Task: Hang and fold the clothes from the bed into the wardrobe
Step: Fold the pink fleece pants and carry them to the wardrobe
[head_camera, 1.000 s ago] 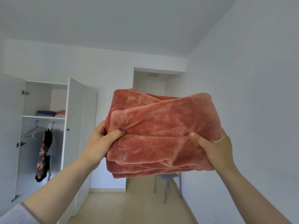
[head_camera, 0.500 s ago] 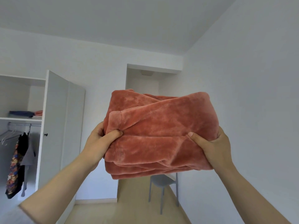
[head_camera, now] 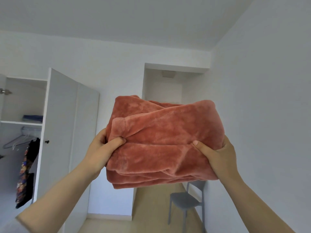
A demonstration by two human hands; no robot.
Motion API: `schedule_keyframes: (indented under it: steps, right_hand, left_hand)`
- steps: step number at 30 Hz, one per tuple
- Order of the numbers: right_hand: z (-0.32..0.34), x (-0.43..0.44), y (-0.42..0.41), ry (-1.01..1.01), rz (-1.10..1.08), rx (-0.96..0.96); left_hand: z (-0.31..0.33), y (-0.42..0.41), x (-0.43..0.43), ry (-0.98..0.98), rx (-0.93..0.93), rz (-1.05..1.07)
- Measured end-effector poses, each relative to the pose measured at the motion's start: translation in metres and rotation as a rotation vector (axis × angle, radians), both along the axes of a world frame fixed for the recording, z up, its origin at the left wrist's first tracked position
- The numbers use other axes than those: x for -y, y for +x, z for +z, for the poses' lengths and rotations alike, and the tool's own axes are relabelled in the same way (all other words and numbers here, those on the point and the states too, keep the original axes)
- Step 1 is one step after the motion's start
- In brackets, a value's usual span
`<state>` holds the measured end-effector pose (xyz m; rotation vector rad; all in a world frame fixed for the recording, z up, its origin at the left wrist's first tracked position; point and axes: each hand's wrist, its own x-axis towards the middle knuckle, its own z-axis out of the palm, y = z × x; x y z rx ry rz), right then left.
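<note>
Holding the folded fleece [head_camera: 165, 142] up at chest height, the left hand [head_camera: 102, 148] and right hand [head_camera: 220, 157] grip its ends, thumbs on top. Soft, bulky and floppy, it likely needs support from both sides. The wardrobe [head_camera: 62, 125] stands open at nine o'clock.

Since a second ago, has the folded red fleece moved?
Yes: the red fleece now sits slightly further left and higher against the grey chair.
</note>
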<state>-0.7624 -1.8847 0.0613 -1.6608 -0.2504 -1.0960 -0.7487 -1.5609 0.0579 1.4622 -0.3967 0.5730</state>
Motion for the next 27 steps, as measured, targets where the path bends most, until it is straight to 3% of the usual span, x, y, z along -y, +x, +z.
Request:
schedule_keyframes:
  steps: [27]
  right_hand:
    - [-0.017, -0.078, 0.457, 0.034, 0.202, 0.007]
  left_hand:
    - [-0.015, 0.392, -0.073, 0.027, -0.006, 0.208]
